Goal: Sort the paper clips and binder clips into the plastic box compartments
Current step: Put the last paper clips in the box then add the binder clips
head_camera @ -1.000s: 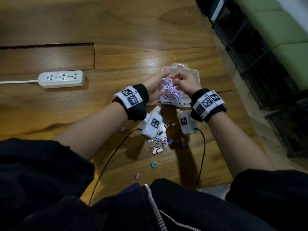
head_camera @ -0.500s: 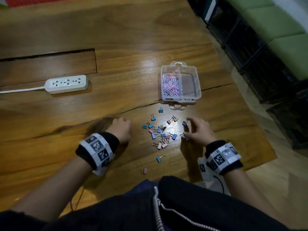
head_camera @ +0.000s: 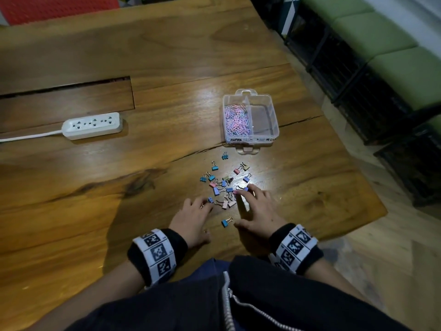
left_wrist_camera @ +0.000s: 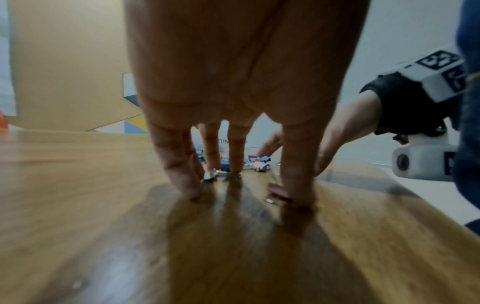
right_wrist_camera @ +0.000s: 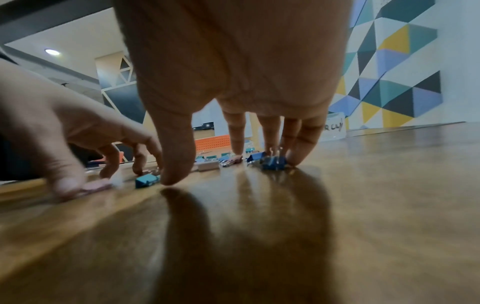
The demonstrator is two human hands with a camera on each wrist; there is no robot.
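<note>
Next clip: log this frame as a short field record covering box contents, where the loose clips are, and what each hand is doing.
box: clear plastic box, two compartments
left compartment: paper clips
right compartment: looks empty
binder clips: scattered on the wooden table, nearer the person than the box
left hand: fingers spread, tips on the table at the pile's edge
right hand: fingers spread, tips among the clips
power strip: far left

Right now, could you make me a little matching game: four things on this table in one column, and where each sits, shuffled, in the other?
Things:
1. paper clips
2. binder clips
3. power strip
4. right compartment of the plastic box

Places or states:
A. far left on the table, white cable attached
B. holds no clips
C. scattered on the table between box and hands
D. piled in the left compartment

Pairs: 1-D, 2-C, 3-A, 4-B
</note>
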